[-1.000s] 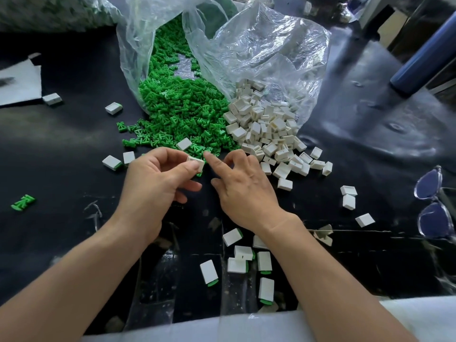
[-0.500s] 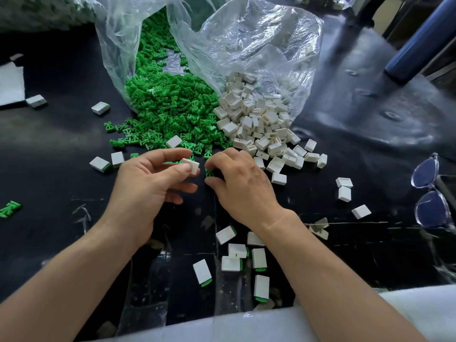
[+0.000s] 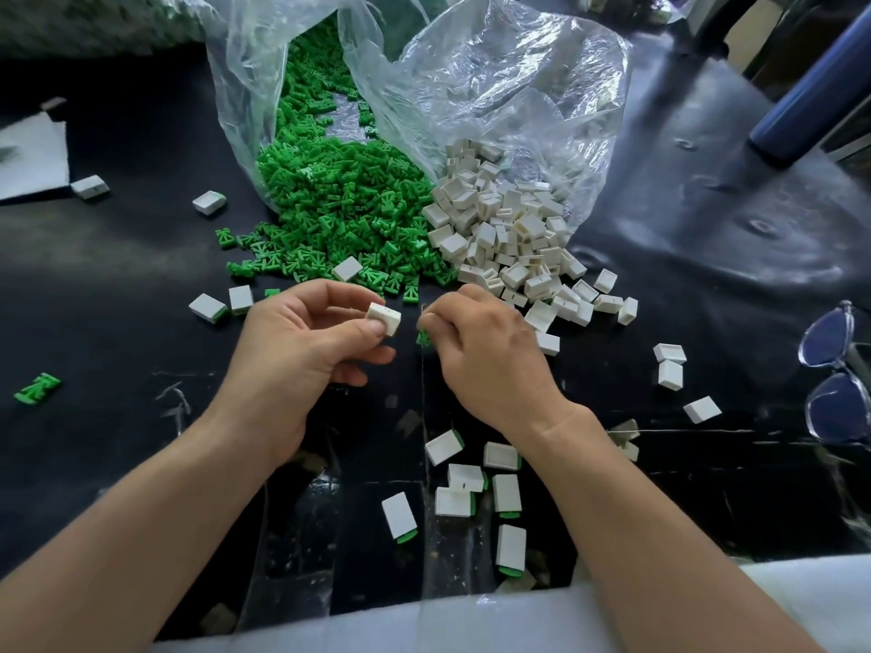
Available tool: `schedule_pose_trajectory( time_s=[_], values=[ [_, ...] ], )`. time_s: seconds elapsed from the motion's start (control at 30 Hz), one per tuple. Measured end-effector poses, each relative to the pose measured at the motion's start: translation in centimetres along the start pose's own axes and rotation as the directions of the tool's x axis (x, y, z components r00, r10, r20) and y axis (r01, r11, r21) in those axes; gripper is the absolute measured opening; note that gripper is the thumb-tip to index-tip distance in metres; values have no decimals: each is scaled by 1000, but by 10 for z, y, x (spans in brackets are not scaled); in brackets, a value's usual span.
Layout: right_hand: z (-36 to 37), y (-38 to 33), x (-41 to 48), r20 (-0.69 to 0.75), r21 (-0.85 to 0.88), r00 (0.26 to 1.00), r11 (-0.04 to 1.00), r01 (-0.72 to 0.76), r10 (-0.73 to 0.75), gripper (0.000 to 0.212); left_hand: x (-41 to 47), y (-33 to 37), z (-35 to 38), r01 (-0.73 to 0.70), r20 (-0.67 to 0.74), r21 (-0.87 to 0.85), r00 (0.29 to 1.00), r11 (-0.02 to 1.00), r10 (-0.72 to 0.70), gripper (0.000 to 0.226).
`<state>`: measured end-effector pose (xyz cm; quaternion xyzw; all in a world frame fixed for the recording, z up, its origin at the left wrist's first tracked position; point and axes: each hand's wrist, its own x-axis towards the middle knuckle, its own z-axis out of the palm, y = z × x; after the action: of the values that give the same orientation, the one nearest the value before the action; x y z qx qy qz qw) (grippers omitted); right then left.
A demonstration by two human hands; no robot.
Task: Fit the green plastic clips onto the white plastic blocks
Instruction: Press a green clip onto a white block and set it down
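white block and green clip, one in each hand, not yet joined

on the black table [image 3: 118, 275], the left hand [image 3: 301, 351] pinches a white block [image 3: 384, 318] between thumb and forefinger, other fingers loosely curled. just right of it, apart, a green clip [image 3: 423, 338] peeks from the right hand [image 3: 485, 355], whose fingertips are curled tight round it. beyond lie the green heap [image 3: 339, 200] and, further right, the white heap [image 3: 509, 238]; finished pieces [image 3: 476, 492] sit near, between the forearms. the step looks like lining up: next the clip probably needs turning to face the block's open end, then a straight push home.
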<state>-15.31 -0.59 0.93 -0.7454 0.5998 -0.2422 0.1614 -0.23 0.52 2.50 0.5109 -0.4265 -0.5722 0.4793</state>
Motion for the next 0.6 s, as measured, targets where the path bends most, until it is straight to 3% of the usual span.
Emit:
schedule_pose_trajectory(
  time_s=[0.23, 0.43, 0.6],
  values=[
    [-7, -4, 0, -75, 382, 989, 920, -86, 124, 15, 0, -1, 0, -34, 8, 10, 999, 999, 34, 26],
    [-7, -4, -1, -92, 509, 987, 859, -65, 130, 22, 0, -2, 1, -45, 14, 45, 999, 998, 44, 32],
    [-6, -7, -2, -96, 568, 987, 822, -53, 129, 18, 1, -4, 1, -61, -6, 89, 998, 994, 62, 23]
  ],
)
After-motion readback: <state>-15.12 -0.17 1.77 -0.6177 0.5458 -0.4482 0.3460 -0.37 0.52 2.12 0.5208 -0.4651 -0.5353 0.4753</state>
